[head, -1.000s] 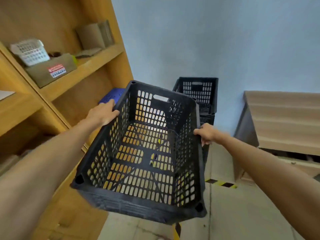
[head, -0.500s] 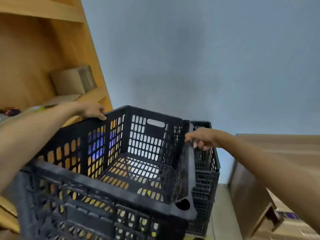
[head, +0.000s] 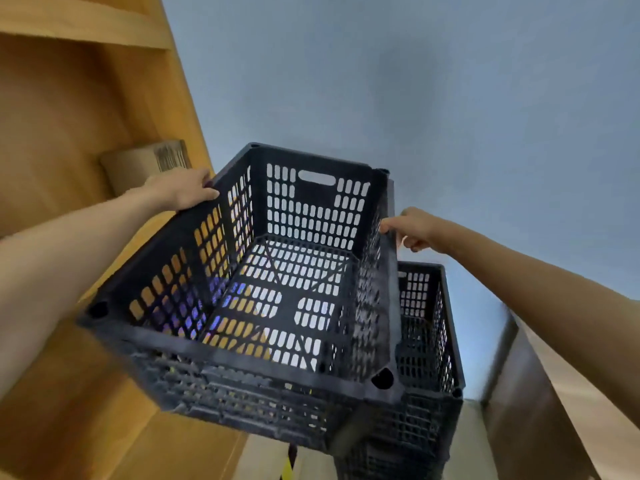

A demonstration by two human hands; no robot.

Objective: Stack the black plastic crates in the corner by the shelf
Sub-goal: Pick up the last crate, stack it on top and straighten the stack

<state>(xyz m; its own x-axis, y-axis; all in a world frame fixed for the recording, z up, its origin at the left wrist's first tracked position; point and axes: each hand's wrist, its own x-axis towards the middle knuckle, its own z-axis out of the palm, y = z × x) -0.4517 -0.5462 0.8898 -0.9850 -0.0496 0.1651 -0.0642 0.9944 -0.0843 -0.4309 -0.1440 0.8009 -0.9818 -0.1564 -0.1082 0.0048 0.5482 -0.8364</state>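
I hold an empty black slotted crate (head: 221, 355) up in the air, tilted a little. My left hand (head: 180, 190) grips its left rim and my right hand (head: 414, 230) grips its right rim. Behind and below it to the right stands a stack of black crates (head: 426, 341) against the blue-grey wall. The held crate overlaps the stack's left side and hangs above it. The wooden shelf (head: 86, 98) rises on the left. Something blue shows through the held crate's slots at the lower left.
A cardboard box (head: 145, 164) sits on a shelf board just behind my left hand. A wooden cabinet (head: 571, 393) stands at the right, close to the stack. Pale floor with a yellow-black stripe (head: 287, 471) shows beneath the crate.
The crate has risen and moved forward towards the stack in the corner. My view has tilted upward. Both hands keep their hold on the rims.
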